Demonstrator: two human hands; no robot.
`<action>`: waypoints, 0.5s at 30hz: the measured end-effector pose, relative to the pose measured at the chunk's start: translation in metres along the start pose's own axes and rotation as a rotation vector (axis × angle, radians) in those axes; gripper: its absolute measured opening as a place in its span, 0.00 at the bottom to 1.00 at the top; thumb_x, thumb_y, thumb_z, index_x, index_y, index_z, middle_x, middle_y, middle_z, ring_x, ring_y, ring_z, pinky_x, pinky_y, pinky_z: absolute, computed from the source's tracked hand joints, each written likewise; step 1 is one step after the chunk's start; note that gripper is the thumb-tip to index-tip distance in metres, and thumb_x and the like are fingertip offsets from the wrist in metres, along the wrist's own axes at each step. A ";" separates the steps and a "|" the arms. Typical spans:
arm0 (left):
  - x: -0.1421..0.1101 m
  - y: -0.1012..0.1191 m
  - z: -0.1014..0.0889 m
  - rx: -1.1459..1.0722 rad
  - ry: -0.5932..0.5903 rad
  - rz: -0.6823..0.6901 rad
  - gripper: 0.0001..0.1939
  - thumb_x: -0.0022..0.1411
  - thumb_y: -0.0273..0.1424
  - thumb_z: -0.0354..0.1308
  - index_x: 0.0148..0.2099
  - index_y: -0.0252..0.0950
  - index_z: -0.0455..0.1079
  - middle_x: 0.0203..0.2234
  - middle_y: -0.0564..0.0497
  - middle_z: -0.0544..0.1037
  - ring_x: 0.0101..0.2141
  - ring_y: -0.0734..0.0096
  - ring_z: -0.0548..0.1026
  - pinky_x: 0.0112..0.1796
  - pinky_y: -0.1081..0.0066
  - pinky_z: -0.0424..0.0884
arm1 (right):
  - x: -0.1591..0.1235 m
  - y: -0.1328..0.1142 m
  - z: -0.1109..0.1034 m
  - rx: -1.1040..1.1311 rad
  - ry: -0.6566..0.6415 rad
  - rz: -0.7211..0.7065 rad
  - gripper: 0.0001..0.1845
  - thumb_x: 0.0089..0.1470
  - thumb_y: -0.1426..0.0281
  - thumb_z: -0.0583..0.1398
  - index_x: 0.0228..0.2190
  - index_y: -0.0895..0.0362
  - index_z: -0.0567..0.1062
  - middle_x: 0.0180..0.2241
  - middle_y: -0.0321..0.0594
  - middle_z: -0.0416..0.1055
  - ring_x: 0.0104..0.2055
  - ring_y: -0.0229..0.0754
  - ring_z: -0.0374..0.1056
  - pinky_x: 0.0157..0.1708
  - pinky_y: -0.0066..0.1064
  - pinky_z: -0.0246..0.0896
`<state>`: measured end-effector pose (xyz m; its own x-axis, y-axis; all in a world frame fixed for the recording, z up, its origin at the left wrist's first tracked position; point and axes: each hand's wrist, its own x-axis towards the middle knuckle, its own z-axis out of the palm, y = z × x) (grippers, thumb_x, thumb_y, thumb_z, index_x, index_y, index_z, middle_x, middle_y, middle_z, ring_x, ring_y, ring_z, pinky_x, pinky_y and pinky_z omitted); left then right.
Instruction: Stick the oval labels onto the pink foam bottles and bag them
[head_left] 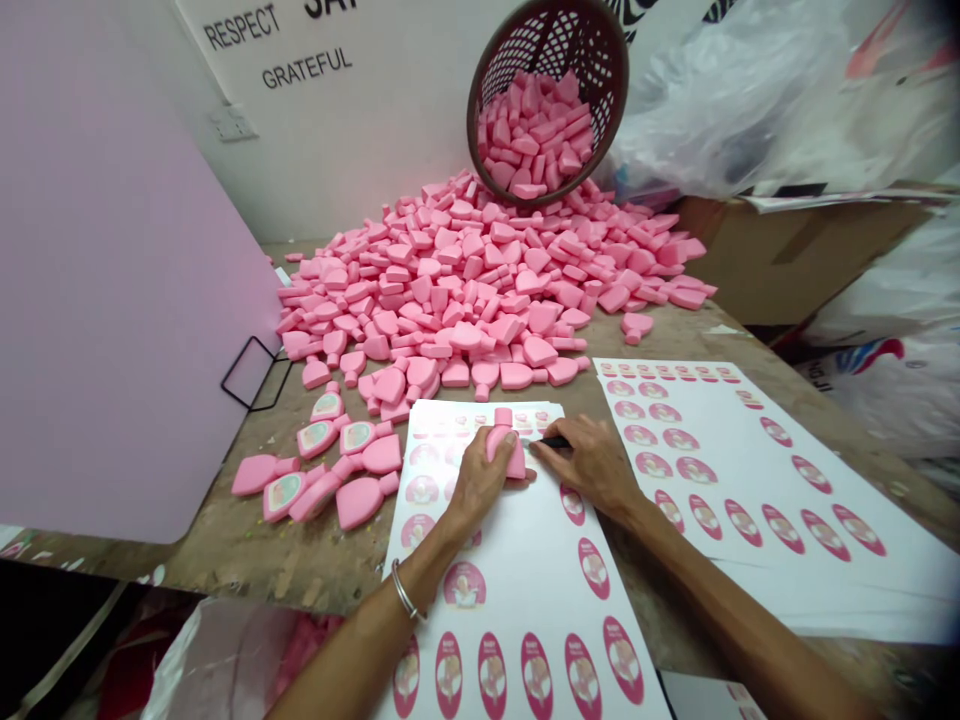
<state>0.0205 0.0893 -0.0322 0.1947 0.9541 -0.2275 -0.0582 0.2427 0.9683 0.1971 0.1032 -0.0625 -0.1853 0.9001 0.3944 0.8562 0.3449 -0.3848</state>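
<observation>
My left hand [480, 478] is closed round a pink bottle-shaped piece [504, 418], its neck pointing away from me. From the right, my right hand [589, 458] pinches a slim black-handled tool [556, 441], its pale tip close to the piece's right side; whether it is a knife or tweezers I cannot tell. Both hands are over a white sticker sheet [525, 560] printed with pink oval and rounded labels. To the left lie several pink pieces, some bearing a label, such as a labelled bottle piece [285, 494].
A large heap of pink pieces [465, 270] covers the back of the table, spilling from a tipped brown basket [474, 120]. Another sticker sheet [735, 470] lies right. A pink panel [112, 300] stands left, with a black wire stand [255, 375]. A cardboard box [787, 250] and plastic bags [720, 100] sit right.
</observation>
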 end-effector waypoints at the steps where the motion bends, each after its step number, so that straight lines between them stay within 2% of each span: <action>1: 0.000 0.000 0.000 -0.005 0.003 0.001 0.22 0.58 0.48 0.57 0.44 0.34 0.63 0.36 0.48 0.71 0.27 0.66 0.79 0.32 0.67 0.77 | 0.001 0.000 0.000 0.076 -0.001 0.053 0.12 0.52 0.60 0.61 0.25 0.56 0.72 0.25 0.38 0.72 0.31 0.42 0.65 0.34 0.34 0.54; 5: 0.000 0.002 -0.001 -0.043 0.007 -0.025 0.23 0.58 0.47 0.58 0.45 0.34 0.63 0.32 0.49 0.73 0.26 0.66 0.79 0.30 0.68 0.77 | 0.003 -0.001 -0.013 0.464 0.048 0.352 0.16 0.49 0.55 0.62 0.24 0.56 0.71 0.23 0.35 0.70 0.27 0.38 0.65 0.29 0.30 0.58; 8: -0.003 0.004 -0.001 -0.182 -0.004 -0.035 0.22 0.58 0.47 0.57 0.43 0.32 0.66 0.31 0.47 0.75 0.26 0.68 0.78 0.31 0.68 0.77 | 0.004 -0.011 -0.031 0.592 0.103 0.458 0.18 0.49 0.53 0.62 0.26 0.57 0.74 0.24 0.35 0.71 0.27 0.38 0.65 0.28 0.30 0.60; 12: -0.012 0.010 -0.001 -0.454 -0.023 -0.081 0.25 0.62 0.49 0.51 0.42 0.29 0.70 0.31 0.43 0.77 0.30 0.64 0.77 0.32 0.64 0.78 | 0.002 -0.040 -0.042 0.629 0.046 0.386 0.19 0.49 0.54 0.63 0.35 0.56 0.79 0.32 0.40 0.77 0.32 0.42 0.70 0.32 0.32 0.64; 15: -0.021 0.016 -0.002 -0.503 -0.035 -0.114 0.26 0.64 0.49 0.48 0.43 0.29 0.72 0.31 0.42 0.79 0.31 0.64 0.78 0.34 0.62 0.78 | 0.000 -0.060 -0.041 0.603 0.073 0.277 0.15 0.51 0.57 0.63 0.34 0.55 0.80 0.35 0.41 0.78 0.36 0.44 0.71 0.36 0.34 0.65</action>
<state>0.0137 0.0737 -0.0120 0.2595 0.9123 -0.3168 -0.4967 0.4075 0.7663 0.1653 0.0717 -0.0047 0.0540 0.9637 0.2616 0.4437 0.2115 -0.8708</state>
